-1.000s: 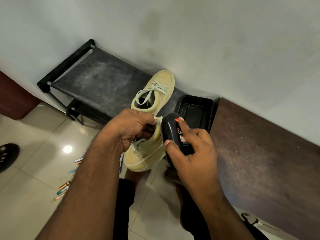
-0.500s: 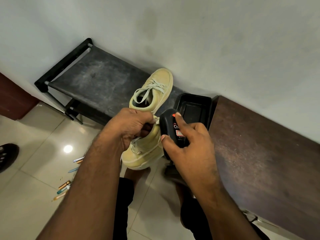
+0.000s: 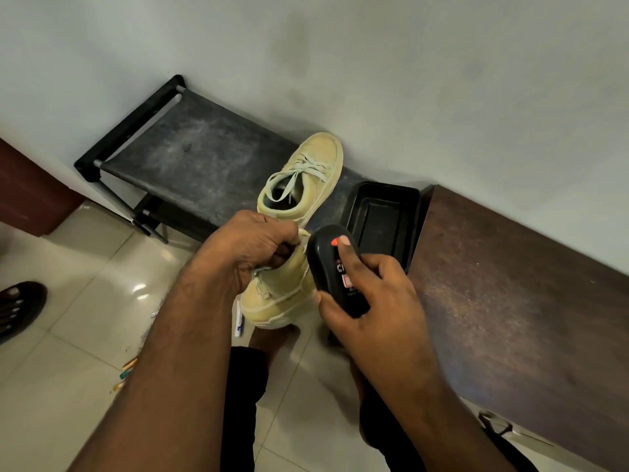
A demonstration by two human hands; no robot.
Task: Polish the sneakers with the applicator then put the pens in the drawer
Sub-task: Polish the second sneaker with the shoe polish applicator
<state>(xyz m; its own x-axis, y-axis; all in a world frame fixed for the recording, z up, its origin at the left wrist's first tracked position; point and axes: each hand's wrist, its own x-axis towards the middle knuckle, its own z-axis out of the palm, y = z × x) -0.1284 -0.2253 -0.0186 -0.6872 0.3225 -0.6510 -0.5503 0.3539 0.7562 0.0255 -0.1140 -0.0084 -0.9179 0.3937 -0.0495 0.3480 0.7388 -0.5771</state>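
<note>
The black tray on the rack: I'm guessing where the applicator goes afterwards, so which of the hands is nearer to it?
Right. The right hand, gripping the applicator, is just below the black tray; the left hand holds a sneaker farther left.

Before me a pale grey wall (image 3: pixel 408 63) fills the upper frame, glossy cream floor tiles (image 3: pixel 68 369) lie lower left, a dark wooden cabinet top (image 3: pixel 527 301) at right.

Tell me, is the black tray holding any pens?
No, the tray on the rack shows only its bare bottom; pens lie on the floor.
</note>
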